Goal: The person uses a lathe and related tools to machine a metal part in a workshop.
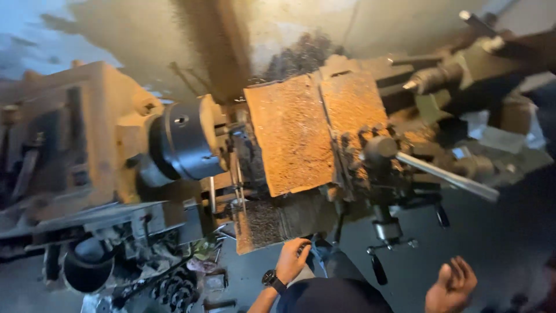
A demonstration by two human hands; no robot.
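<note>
My left hand (292, 259), with a dark watch on its wrist, curls its fingers over a round handwheel (318, 254) at the front of a lathe carriage. My right hand (452, 284) hovers low on the right, palm up and fingers spread, holding nothing. It is nearest a small black crank handle (377, 268) under the carriage. Above the hands, a rusty orange cover plate (295, 136) lies on the carriage. The dark chuck (185, 145) sits to its left on the beige headstock (87, 127). A long metal lever (449, 178) juts right from the tool post.
The tailstock (457, 72) with its pointed centre stands at upper right. Metal chips cover the tray (260, 223) below the plate. Gears and scrap (174, 290) lie on the floor at lower left, next to a dark round container (87, 266).
</note>
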